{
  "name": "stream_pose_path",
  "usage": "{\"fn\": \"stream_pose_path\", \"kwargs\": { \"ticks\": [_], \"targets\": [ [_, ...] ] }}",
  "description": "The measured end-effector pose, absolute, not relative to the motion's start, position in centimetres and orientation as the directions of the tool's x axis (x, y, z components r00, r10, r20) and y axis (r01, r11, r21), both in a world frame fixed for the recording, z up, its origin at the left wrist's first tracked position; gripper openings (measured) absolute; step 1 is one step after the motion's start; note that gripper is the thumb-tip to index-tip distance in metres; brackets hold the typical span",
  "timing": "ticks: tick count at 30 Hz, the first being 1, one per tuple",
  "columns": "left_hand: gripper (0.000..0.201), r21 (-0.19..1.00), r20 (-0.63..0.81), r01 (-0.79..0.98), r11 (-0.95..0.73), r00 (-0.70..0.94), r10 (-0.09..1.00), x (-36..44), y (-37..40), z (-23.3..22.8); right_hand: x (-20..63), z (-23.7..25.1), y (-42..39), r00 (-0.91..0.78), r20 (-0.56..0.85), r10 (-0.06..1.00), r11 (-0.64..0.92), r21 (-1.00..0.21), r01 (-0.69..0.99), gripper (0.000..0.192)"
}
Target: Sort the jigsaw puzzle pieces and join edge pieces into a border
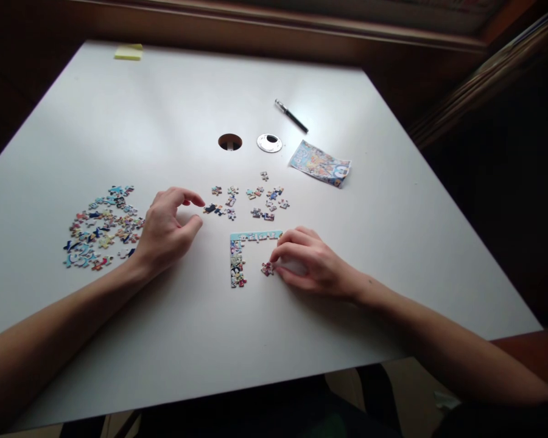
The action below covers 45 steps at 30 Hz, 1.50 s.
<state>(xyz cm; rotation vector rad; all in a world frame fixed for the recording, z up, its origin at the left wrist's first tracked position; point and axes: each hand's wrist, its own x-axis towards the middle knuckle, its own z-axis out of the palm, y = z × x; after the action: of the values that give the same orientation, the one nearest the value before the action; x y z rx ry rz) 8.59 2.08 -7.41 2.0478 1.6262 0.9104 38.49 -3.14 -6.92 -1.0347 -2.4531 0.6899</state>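
Note:
A partly joined jigsaw puzzle (236, 263) lies in front of me, its top edge and left side linked into a corner. My right hand (310, 263) is closed at the fingertips on a small reddish puzzle piece (267, 268), just inside that corner. The hand hides the right end of the top edge. My left hand (171, 222) rests on the table with thumb and index finger apart and nothing between them. It lies between a heap of loose puzzle pieces (103, 228) on the left and a looser group of pieces (219, 209) in the middle.
Beyond the pieces are a round table hole (230, 142) and a silvery round cover (269, 143). A creased picture sheet (320, 163) and a black pen (292, 116) lie to the right. Yellow sticky notes (128, 52) sit near the far left edge of the white table (187, 340).

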Motion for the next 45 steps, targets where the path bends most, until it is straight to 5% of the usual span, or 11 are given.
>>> {"fn": "stream_pose_path", "kwargs": {
  "ticks": [3,10,20,24,29,41,45],
  "targets": [
    [0.021,0.642,0.251,0.722,-0.259,0.122,0.96,8.6,2.1,-7.4,38.3,-6.9,-3.3,-0.66,0.179,0.729,0.629,-0.554,0.545,0.025],
    [0.019,0.651,0.235,0.719,-0.242,0.112,0.966,8.7,2.1,-7.3,38.1,-7.0,-3.3,-0.651,0.166,0.74,0.614,-0.563,0.554,0.009],
    [0.02,0.666,0.231,0.702,-0.254,0.13,0.964,8.5,2.0,-7.3,39.4,-6.3,-2.0,-0.766,0.206,0.609,0.698,-0.598,0.395,0.016],
    [0.02,0.668,0.229,0.699,-0.255,0.133,0.964,8.5,2.1,-7.3,40.8,-6.4,-0.6,-0.657,0.238,0.715,0.62,-0.65,0.44,0.013],
    [0.02,0.662,0.233,0.703,-0.259,0.135,0.963,8.5,2.1,-7.4,42.5,-7.2,1.6,-0.303,0.293,0.907,0.422,-0.616,0.666,0.015],
    [0.019,0.654,0.262,0.702,-0.282,0.14,0.955,8.7,2.4,-7.4,41.2,-8.0,2.5,-0.149,0.236,0.96,0.265,-0.606,0.75,0.022],
    [0.02,0.661,0.273,0.69,-0.296,0.146,0.951,8.7,2.3,-7.5,39.8,-7.2,3.7,-0.171,0.189,0.967,0.245,-0.504,0.828,0.022]
  ]
}}
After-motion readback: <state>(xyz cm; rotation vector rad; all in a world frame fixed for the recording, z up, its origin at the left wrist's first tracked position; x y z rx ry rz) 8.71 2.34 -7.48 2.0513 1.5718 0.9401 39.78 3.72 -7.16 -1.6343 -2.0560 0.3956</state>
